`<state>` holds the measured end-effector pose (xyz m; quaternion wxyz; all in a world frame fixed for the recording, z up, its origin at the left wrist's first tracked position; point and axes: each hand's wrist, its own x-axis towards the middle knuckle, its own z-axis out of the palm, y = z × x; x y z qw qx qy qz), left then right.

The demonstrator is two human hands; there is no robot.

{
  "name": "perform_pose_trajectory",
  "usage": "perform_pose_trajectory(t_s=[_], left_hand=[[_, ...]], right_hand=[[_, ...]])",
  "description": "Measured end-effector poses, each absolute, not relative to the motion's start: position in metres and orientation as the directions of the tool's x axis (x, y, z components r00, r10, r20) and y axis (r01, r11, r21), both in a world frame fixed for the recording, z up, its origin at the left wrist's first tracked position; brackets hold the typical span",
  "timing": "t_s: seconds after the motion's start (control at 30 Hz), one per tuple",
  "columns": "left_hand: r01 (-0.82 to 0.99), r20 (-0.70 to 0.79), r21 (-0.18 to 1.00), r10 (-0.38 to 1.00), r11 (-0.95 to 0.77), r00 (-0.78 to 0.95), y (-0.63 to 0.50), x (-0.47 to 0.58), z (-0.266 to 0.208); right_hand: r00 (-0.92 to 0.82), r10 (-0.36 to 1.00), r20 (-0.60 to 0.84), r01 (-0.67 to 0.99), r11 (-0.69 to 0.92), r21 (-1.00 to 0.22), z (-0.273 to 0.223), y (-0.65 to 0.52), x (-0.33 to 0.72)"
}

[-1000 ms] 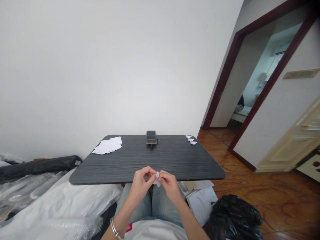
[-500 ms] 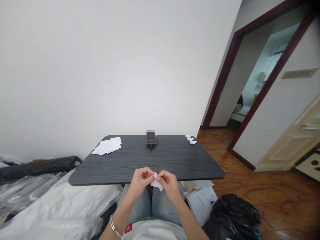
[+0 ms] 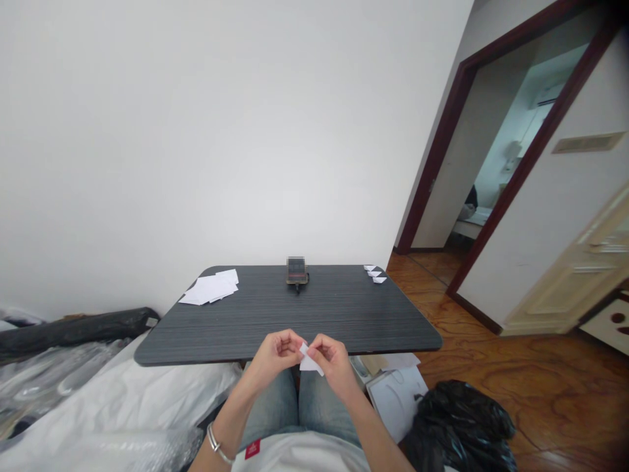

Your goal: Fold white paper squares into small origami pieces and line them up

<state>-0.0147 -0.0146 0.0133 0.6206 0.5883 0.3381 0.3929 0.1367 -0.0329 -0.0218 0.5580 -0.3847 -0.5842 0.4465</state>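
Observation:
A small folded piece of white paper (image 3: 310, 366) is held between my two hands, just over the near edge of the dark table (image 3: 275, 314). My left hand (image 3: 278, 354) pinches its upper left side between thumb and fingertips. On the other side, my right hand (image 3: 331, 357) grips it with the thumb lying across the paper. The lower part of the paper hangs free below the fingers, and its upper tip shows between them. Exact folds are too small to make out.
White paper sheets (image 3: 211, 288) lie in a loose pile at the table's left. A phone on a stand (image 3: 297, 270) is at the back middle. Several small folded papers (image 3: 374, 274) sit at the far right corner. A black plastic bag (image 3: 459, 426) rests on the floor.
The paper has shifted slightly between my fingers, its upper tip now shorter and less pointed. My left forearm has moved a little to the left.

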Motion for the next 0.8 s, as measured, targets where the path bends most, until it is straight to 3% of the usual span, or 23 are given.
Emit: perform_pose_trajectory(t_s=[0.17,0.4,0.63,0.8], left_hand=[[-0.07,0.056,0.997,0.861,-0.024,0.506,-0.017,-0.019,0.021],[0.04,0.112,0.99,0.938,-0.132,0.328,-0.018,-0.008,0.016],[0.23,0.249,0.924,0.939,-0.304,0.237,-0.019,-0.008,0.012],[0.21,0.308,0.921,0.944,-0.327,0.121,-0.018,-0.012,0.016]], right_hand=[[-0.037,0.926,0.376,0.121,0.377,-0.918,-0.016,-0.035,0.137],[-0.029,0.858,0.512,0.286,0.498,-0.818,-0.006,-0.042,0.136],[-0.027,0.89,0.456,0.25,0.448,-0.858,-0.008,-0.039,0.134],[-0.041,0.937,0.346,0.178,0.348,-0.92,-0.016,-0.033,0.136]])
